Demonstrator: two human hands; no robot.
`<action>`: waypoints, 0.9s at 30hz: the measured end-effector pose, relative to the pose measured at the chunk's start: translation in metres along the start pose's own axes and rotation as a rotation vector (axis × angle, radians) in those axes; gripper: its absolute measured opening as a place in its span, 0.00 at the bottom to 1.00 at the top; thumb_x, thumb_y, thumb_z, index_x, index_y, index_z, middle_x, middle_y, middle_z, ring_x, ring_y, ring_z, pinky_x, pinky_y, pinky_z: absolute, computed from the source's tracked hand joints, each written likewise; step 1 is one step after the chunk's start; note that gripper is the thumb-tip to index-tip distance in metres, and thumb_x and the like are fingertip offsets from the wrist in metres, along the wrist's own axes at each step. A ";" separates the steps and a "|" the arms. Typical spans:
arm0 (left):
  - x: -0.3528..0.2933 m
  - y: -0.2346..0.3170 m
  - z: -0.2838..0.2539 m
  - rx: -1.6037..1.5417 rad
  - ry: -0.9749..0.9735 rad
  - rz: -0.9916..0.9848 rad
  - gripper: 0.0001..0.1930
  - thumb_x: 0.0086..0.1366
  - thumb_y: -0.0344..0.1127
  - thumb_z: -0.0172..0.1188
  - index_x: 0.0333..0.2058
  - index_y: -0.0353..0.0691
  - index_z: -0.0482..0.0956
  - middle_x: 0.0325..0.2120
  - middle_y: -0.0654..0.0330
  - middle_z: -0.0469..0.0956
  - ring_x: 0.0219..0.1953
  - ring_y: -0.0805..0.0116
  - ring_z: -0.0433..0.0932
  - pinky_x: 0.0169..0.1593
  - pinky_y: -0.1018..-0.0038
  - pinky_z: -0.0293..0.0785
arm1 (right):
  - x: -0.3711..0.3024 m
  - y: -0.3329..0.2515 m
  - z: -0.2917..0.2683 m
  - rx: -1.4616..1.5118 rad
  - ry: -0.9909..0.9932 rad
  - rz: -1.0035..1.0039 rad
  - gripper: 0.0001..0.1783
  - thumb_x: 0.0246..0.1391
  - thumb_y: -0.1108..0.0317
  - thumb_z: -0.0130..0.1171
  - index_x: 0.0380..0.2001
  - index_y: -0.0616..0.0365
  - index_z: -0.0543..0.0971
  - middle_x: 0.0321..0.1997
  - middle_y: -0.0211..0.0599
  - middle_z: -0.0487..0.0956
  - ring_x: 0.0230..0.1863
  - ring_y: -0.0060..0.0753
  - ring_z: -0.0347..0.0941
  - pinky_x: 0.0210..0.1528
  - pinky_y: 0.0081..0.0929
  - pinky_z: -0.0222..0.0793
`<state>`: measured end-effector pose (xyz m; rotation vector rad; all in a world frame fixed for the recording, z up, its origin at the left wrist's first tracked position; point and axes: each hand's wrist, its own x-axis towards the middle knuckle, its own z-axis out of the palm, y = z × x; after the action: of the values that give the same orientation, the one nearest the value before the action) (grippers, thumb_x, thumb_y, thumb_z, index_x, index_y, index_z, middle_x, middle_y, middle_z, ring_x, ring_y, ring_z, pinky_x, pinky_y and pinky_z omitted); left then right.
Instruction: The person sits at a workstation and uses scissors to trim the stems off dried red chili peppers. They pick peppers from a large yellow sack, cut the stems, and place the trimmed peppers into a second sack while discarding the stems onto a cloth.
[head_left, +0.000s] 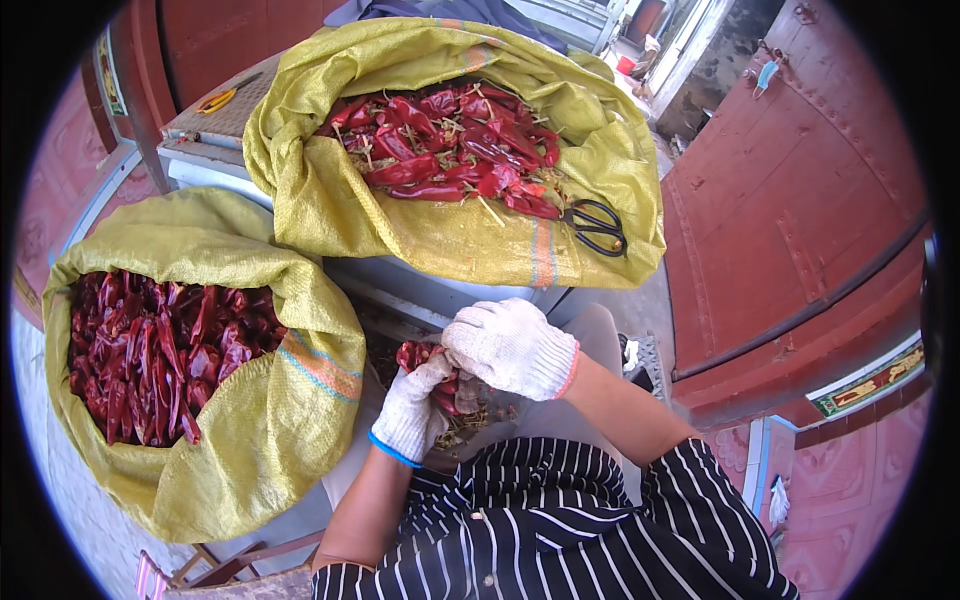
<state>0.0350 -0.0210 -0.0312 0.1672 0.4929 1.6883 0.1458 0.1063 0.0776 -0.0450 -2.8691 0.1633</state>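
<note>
Both my hands wear white knit gloves and meet in front of my lap. My left hand (407,412), with a blue cuff, is closed around a few dried red chili peppers (416,354). Against them, my right hand (512,348), with a red cuff, has its fingers bent and pressed together. Its fingertips are partly hidden, and what they pinch does not show. Below the hands, loose stems and bits (462,432) lie in a dim space between my legs.
A yellow woven sack (440,238) of dried chilies with stems lies open ahead, black-handled scissors (596,228) on its edge. Another yellow sack (250,465) full of chilies stands at left. Yellow-handled pliers (215,102) rest behind. A red metal door (790,200) is at right.
</note>
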 end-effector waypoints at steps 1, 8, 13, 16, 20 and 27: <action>0.000 0.000 0.001 -0.023 0.006 -0.005 0.22 0.60 0.39 0.71 0.49 0.39 0.75 0.39 0.61 0.81 0.38 0.68 0.82 0.40 0.73 0.81 | -0.001 0.000 0.000 0.089 0.000 0.035 0.07 0.54 0.66 0.59 0.36 0.55 0.79 0.34 0.38 0.78 0.38 0.45 0.79 0.40 0.39 0.75; 0.007 -0.003 -0.024 -0.106 -0.088 0.028 0.19 0.58 0.34 0.71 0.47 0.38 0.77 0.41 0.57 0.81 0.41 0.62 0.83 0.44 0.64 0.84 | -0.006 -0.003 0.029 0.661 0.121 0.330 0.07 0.58 0.69 0.58 0.36 0.60 0.79 0.34 0.39 0.80 0.37 0.39 0.78 0.43 0.34 0.74; 0.003 -0.004 -0.024 -0.061 -0.067 0.084 0.19 0.56 0.33 0.72 0.46 0.39 0.77 0.39 0.58 0.81 0.39 0.63 0.83 0.42 0.66 0.84 | -0.006 -0.014 0.033 1.160 0.148 0.595 0.08 0.63 0.67 0.57 0.36 0.62 0.79 0.34 0.31 0.80 0.36 0.26 0.75 0.42 0.25 0.72; 0.001 -0.003 -0.026 -0.034 -0.084 0.071 0.18 0.55 0.32 0.73 0.44 0.39 0.78 0.38 0.58 0.81 0.38 0.63 0.82 0.42 0.66 0.83 | -0.009 -0.013 0.041 1.491 0.208 0.721 0.09 0.64 0.65 0.58 0.37 0.59 0.79 0.34 0.26 0.79 0.35 0.21 0.75 0.36 0.20 0.72; -0.002 -0.006 -0.016 -0.018 -0.054 0.051 0.17 0.55 0.31 0.73 0.42 0.39 0.78 0.36 0.59 0.81 0.36 0.63 0.82 0.40 0.67 0.82 | -0.019 -0.004 0.041 1.903 0.220 0.921 0.09 0.65 0.61 0.59 0.38 0.55 0.78 0.32 0.23 0.78 0.34 0.15 0.75 0.31 0.15 0.70; 0.004 0.017 -0.013 -0.061 -0.215 0.012 0.20 0.57 0.44 0.73 0.38 0.39 0.76 0.21 0.60 0.72 0.20 0.65 0.70 0.23 0.71 0.65 | -0.025 0.005 -0.023 0.279 -0.056 0.558 0.15 0.61 0.53 0.55 0.41 0.51 0.82 0.38 0.50 0.82 0.41 0.55 0.79 0.45 0.46 0.74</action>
<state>0.0138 -0.0221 -0.0359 0.3041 0.2796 1.6718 0.1763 0.1123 0.0923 -0.7940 -2.7799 0.6749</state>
